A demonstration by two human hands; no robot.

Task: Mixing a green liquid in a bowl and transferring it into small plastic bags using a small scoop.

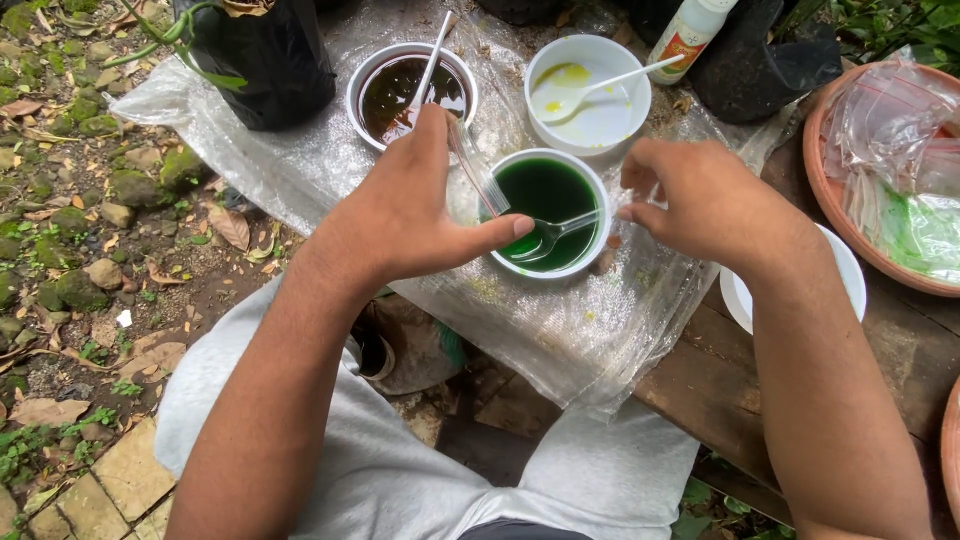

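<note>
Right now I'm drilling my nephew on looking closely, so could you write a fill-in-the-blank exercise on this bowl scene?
1. The bowl nearest both hands holds ____ liquid.
2. The left hand holds a small clear plastic ____ over that bowl.
3. The bowl with yellow traces has a ____ plastic spoon resting in it.
4. The right hand pinches the handle of a clear ____ lying in the green liquid.

Missing words: green; bag; white; spoon
</note>
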